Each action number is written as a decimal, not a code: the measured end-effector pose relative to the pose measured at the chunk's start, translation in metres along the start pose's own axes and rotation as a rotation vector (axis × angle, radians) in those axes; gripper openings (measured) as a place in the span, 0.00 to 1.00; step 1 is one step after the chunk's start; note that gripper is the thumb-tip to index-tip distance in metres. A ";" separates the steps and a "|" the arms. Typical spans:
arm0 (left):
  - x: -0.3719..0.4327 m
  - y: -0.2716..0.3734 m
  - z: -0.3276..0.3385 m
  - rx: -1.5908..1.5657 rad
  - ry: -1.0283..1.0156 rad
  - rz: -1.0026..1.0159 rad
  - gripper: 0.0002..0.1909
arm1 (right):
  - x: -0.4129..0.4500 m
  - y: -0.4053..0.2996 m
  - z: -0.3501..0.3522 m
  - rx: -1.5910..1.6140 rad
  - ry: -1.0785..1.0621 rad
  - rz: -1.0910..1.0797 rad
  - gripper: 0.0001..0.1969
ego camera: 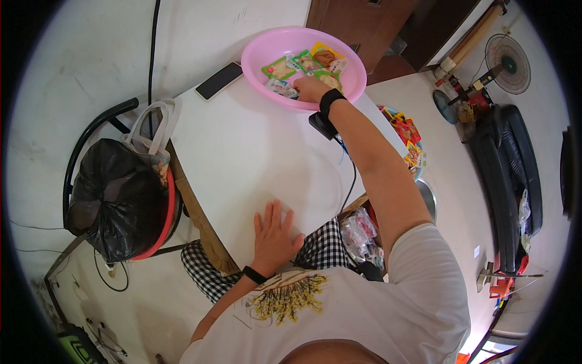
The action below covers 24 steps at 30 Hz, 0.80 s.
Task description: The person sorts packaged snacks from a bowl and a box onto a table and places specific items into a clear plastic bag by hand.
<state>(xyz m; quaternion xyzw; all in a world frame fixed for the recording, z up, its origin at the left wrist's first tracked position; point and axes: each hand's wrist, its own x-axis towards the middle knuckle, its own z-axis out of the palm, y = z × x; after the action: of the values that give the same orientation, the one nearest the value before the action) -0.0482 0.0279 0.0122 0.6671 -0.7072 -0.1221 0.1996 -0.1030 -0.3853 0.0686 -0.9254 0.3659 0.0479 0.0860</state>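
A pink plastic basin (254, 50) stands at the far end of the white table (227, 150), holding several small food packets. My right hand (313, 89) reaches over its near rim, fingers bent down at a white and blue packet (281, 87); whether they grip it is hidden. Left of that hand lies a green-edged packet (278, 68), and beyond it are another green packet (307, 61) and a yellow one with brown food (326, 57). My left hand (275, 236) rests palm down near the table's close edge, fingers spread, holding nothing.
A smartphone (219, 81) lies left of the basin. A black device (323, 125) with a cable hangs at my right wrist. Right of the table are a basin of red and yellow packets (404, 129) and, lower, clear plastic packets (359, 232). A black bag (116, 195) stands at left.
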 end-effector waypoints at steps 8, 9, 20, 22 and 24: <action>-0.001 -0.004 -0.001 -0.007 -0.023 -0.013 0.31 | -0.006 -0.011 -0.006 0.226 0.205 0.228 0.19; 0.001 -0.001 -0.001 -0.014 -0.030 0.001 0.32 | -0.002 0.005 -0.002 0.242 0.290 0.300 0.18; 0.000 -0.002 0.000 -0.010 -0.065 -0.015 0.33 | -0.036 -0.014 -0.028 1.606 0.495 0.299 0.12; 0.000 -0.001 0.000 -0.019 -0.072 -0.020 0.33 | -0.051 -0.038 -0.031 1.611 0.401 0.067 0.11; -0.001 -0.002 0.000 -0.013 -0.058 -0.017 0.33 | -0.070 -0.077 -0.030 1.456 0.250 0.004 0.11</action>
<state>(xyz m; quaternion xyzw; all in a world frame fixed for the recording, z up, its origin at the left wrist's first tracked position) -0.0463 0.0285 0.0113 0.6679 -0.7064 -0.1476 0.1822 -0.1000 -0.2893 0.1179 -0.6320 0.3139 -0.3128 0.6358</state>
